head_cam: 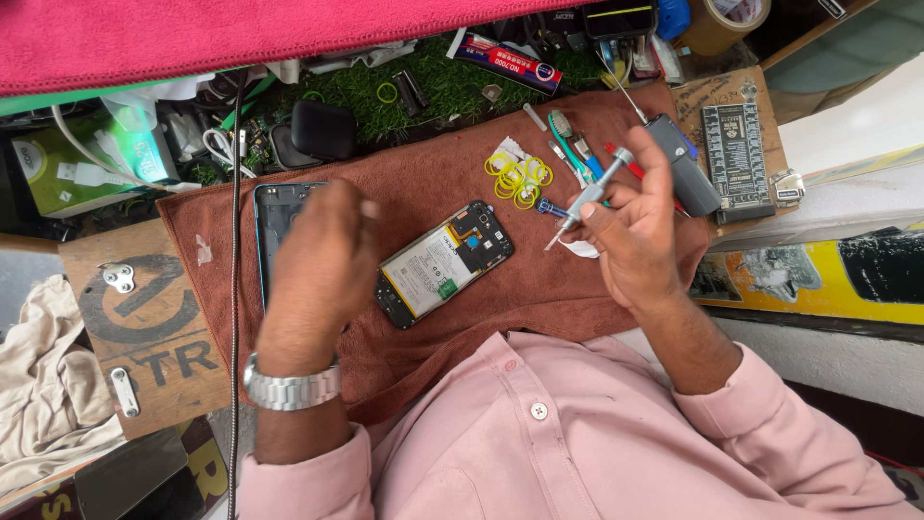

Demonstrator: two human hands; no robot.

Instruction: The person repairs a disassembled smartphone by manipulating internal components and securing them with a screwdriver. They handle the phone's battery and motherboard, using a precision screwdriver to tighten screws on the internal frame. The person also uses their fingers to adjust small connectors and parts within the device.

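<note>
Seen from above: a rust-brown cloth mat (539, 289) spread over a cluttered tabletop (144, 318), with pink shirt sleeves filling the lower frame.

Right hand (630, 231), right of centre, closed around a slim silver metal screwdriver (589, 197); tip angled down and to the left, cap up near the fingertips. Grip tight, thumb and forefinger pinching the shaft.

Left hand (322, 255), left of centre, raised above the mat and slightly blurred; fingers curled inward with tips pinched near the top. Whether anything small sits between them, cannot tell. Silver metal wristwatch (292, 388) on that wrist.

Between the two hands, flat on the mat at centre frame: an opened black smartphone (445, 262) with back removed, lying diagonally, white-labelled battery and dark circuit section exposed. Touched by neither hand.

Partly hidden under the left hand: a blue-edged phone back cover (274, 217), lying on the mat's left side.

Above the phone, upper centre: a small heap of yellow rubber bands (518, 176). Just right of these, a green-and-white toothbrush (568, 143) and other small tools. Far right of the mat: a dark rectangular circuit board (735, 154). Along the top edge: a pink cloth (241, 39); upper right corner: a roll of brown tape (724, 21).
</note>
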